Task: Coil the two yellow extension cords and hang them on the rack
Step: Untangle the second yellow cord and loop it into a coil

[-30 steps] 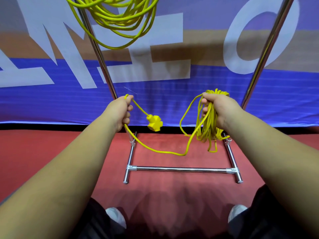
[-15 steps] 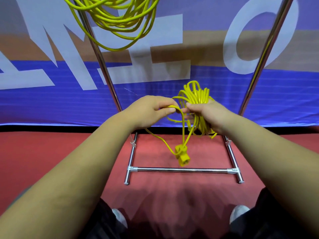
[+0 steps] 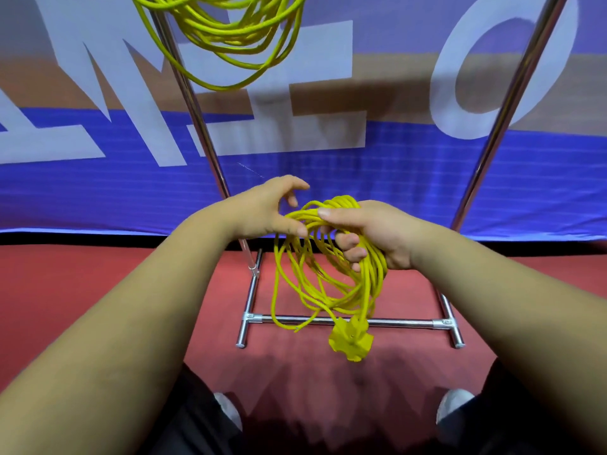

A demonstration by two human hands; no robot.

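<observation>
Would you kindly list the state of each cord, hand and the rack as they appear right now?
Hanging cord: coiled, hung up high at the rack, its top out of frame.
Held cord: coiled, loops dangling from the right hand, off the floor.
Socket end: hanging free below the coil.
Right hand: closed around the coil's top.
Left hand: open, fingers spread, thumb at the loops.
Rack: standing upright on the red floor.

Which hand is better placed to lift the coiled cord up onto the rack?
Right. The right hand already grips the coiled cord; the left hand is open beside it, holding nothing.
</observation>
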